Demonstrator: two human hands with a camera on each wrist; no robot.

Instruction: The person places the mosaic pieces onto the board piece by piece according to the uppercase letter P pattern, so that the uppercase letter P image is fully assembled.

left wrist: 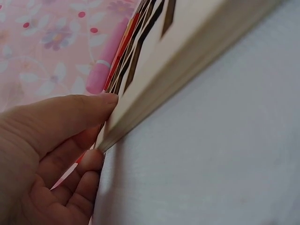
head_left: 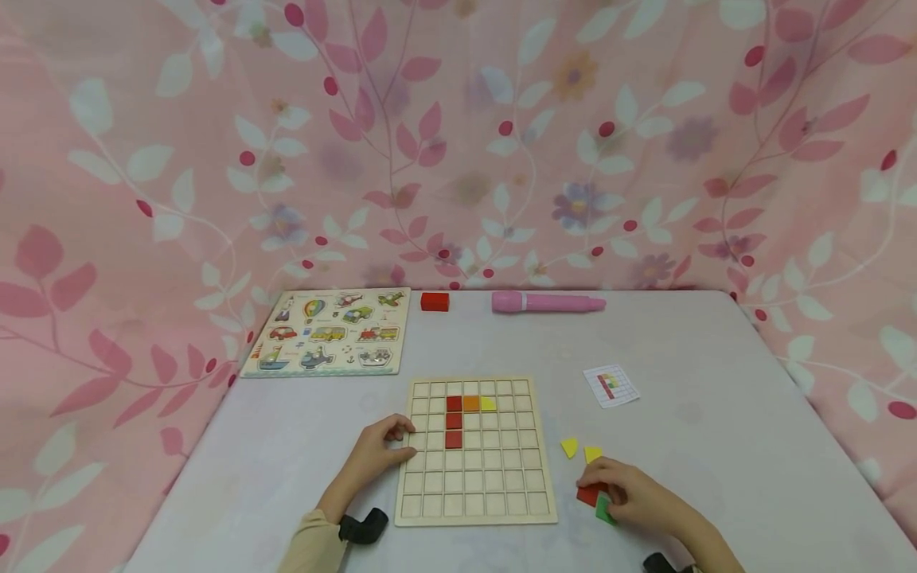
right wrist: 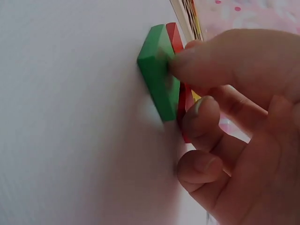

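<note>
My left hand [head_left: 380, 444] holds the left edge of a wooden grid board [head_left: 473, 505], thumb along the rim and the other fingers curled beside it, as the left wrist view shows. Three red squares, an orange square [head_left: 470, 403] and a yellow piece [head_left: 488, 404] sit in the board's cells. To the board's right, my right hand [head_left: 634, 493] pinches a green block [right wrist: 157, 70] with the thumb on its face. A red block [head_left: 587, 495] lies right against the green one, under the fingertips. Just beyond the fingers are two yellow pieces [head_left: 569, 447].
A small printed pattern card [head_left: 622, 393] lies right of the board. Along the back are a vehicle picture puzzle [head_left: 337, 334], a red block [head_left: 435, 302] and a pink marker-shaped object [head_left: 548, 302]. A pink floral cloth [head_left: 458, 159] hangs behind the white table [head_left: 716, 414].
</note>
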